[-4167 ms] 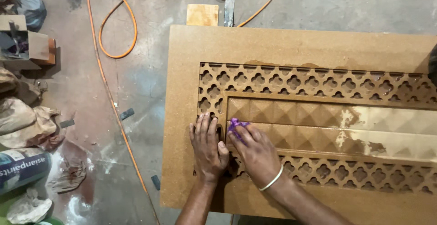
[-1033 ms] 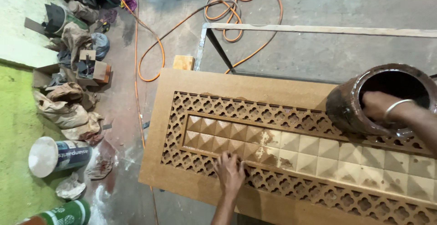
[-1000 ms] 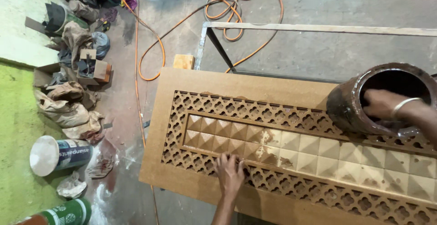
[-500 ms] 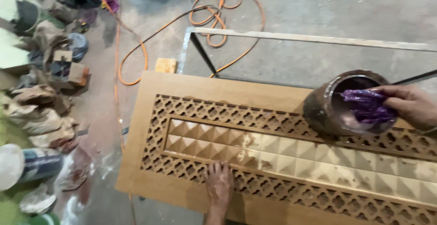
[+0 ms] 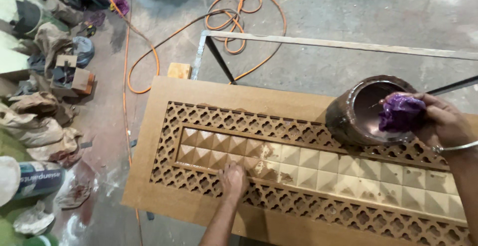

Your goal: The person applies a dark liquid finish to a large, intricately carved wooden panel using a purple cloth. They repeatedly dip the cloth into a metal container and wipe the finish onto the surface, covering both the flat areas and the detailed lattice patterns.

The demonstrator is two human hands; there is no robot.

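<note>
Purple cloth (image 5: pixel 400 112) is wet and bunched up in our right hand (image 5: pixel 438 121). Our fingers are curled tight around it, squeezing it at the far rim of one dark brown bowl (image 5: pixel 348 119). The bowl sits on the far right part of the wooden panel (image 5: pixel 164 89), on top of the cut-out pattern. Our right arm comes in from the right side, and we wear one thin metal bangle (image 5: pixel 455 148) on the wrist.

Our left hand (image 5: pixel 233 180) lies flat on the panel near its front edge, toward the left end. The fingers are close together and press down on the wood, holding nothing. The left arm reaches up from the bottom of the view.

We see one panel. It has one long strip of little pointed squares (image 5: pixel 318 160) down the middle. The squares at the left end look darker than the rest.

One orange cord (image 5: pixel 239 12) loops on the floor past the far edge. One small wood block (image 5: pixel 179 70) sits by the far left corner. One metal frame (image 5: pixel 318 42) holds the panel up.
</note>
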